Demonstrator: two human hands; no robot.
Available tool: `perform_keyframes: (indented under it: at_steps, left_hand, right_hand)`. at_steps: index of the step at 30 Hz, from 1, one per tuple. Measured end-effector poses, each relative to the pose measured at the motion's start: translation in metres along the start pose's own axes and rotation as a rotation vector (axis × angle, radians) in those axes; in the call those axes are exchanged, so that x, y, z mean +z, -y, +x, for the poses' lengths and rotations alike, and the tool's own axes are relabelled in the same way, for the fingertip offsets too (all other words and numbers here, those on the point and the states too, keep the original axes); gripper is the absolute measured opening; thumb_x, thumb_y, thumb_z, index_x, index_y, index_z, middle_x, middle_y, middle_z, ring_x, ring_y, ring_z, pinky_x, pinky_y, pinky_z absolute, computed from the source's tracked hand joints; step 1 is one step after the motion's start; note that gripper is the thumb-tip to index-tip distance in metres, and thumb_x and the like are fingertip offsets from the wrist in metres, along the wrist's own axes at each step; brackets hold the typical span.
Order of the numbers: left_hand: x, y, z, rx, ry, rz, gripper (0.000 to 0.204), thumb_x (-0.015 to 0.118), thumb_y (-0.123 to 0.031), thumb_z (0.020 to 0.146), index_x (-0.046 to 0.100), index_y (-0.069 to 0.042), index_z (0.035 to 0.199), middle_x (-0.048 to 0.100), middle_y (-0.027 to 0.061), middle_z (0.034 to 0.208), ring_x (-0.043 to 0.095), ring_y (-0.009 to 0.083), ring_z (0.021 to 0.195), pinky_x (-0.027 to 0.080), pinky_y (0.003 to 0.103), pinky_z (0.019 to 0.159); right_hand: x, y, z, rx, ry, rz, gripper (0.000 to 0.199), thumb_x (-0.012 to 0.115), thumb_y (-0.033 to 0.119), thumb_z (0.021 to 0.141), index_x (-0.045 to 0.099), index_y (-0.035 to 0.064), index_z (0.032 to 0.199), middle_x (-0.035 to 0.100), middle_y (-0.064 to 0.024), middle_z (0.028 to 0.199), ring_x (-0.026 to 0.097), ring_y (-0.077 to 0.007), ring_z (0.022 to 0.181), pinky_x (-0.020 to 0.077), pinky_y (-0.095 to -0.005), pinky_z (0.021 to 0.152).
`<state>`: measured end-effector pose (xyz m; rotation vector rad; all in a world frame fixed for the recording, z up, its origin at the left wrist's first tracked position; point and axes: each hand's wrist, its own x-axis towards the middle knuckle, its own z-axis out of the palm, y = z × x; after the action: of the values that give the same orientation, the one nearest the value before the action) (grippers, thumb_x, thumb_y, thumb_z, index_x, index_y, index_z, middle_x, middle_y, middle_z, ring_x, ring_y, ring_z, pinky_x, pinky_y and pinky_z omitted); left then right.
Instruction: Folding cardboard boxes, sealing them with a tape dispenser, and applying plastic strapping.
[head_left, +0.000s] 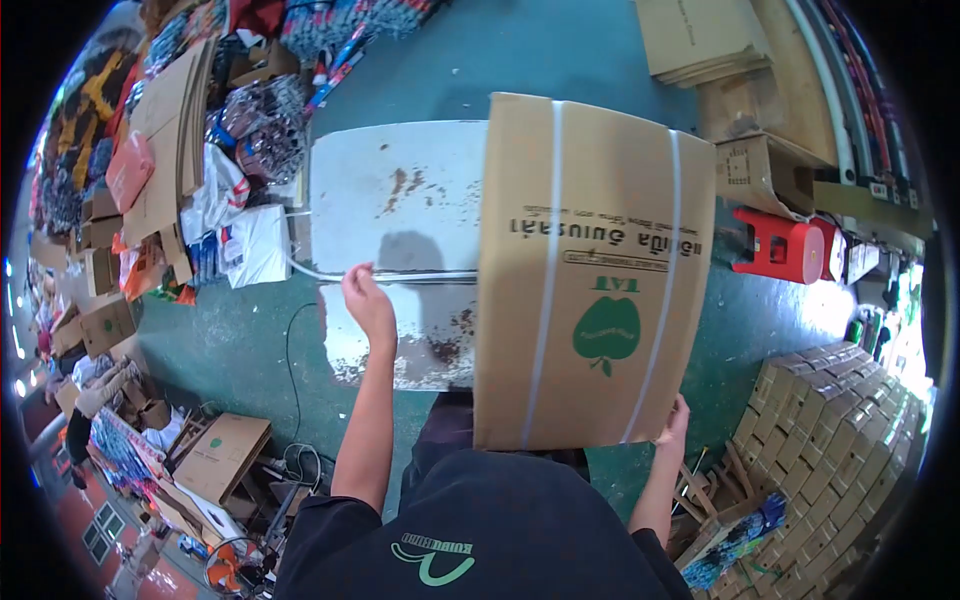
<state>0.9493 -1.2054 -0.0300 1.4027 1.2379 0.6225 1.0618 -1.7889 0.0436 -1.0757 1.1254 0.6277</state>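
A large brown cardboard carton with green and black print and two white straps round it stands tilted over the right part of a worn white table. My right hand grips the carton's lower right corner; part of the fingers is hidden behind it. Over the table's left part, by the gap across its top, is my left hand, fingers curled together. A thin white strap curves from the left up to that hand. Whether the fingers hold it, I cannot make out.
At the left stand flattened cardboard, white plastic bags and bundled goods. A red stool and an open carton are at the right. Many stacked cartons fill the lower right. A black cable lies on the green floor.
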Motion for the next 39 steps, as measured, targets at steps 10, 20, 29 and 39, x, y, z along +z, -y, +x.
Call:
perform_keyframes:
  at_steps: [10,20,29,39]
  left_hand:
    - [-0.147,0.129,0.134,-0.525,-0.122,0.115,0.059,0.056,-0.043,0.099,0.05,0.009,0.126,0.057,0.0241,0.122,0.056,0.0323,0.115,0.044,0.041,0.1]
    - [-0.153,-0.143,0.082,0.297,-0.072,-0.396,0.026,0.054,-0.008,0.1,0.063,-0.001,0.123,0.064,0.0063,0.099,0.059,0.0197,0.092,0.049,0.037,0.092]
    - [-0.043,-0.319,-0.06,1.231,0.601,0.577,0.03,0.059,0.009,0.083,0.068,-0.001,0.109,0.063,0.0127,0.097,0.061,0.0298,0.088,0.05,0.034,0.079]
    - [-0.074,-0.292,-0.008,0.744,0.165,0.246,0.025,0.056,-0.009,0.101,0.067,0.002,0.121,0.065,0.0016,0.091,0.06,0.0079,0.08,0.049,0.022,0.075]
  right_hand:
    - [0.013,0.025,0.006,-0.3,-0.331,-0.754,0.035,0.059,0.031,0.095,0.066,0.0023,0.114,0.072,-0.0097,0.104,0.069,-0.0229,0.093,0.0561,-0.037,0.078]
    - [0.222,0.002,-0.144,-1.245,-0.351,-1.451,0.045,0.061,0.029,0.095,0.058,0.0006,0.13,0.045,-0.0244,0.145,0.041,-0.037,0.138,0.0316,-0.0446,0.114]
    - [0.352,-0.02,-0.228,-1.477,0.629,-2.352,0.024,0.06,0.026,0.094,0.06,0.0071,0.109,0.063,-0.0156,0.119,0.065,-0.0293,0.105,0.0416,-0.0531,0.104]
    - [0.044,0.256,0.054,-1.029,0.033,-1.667,0.033,0.035,0.032,0.103,0.053,0.0042,0.103,0.06,-0.0184,0.076,0.06,-0.0342,0.071,0.0456,-0.0448,0.065]
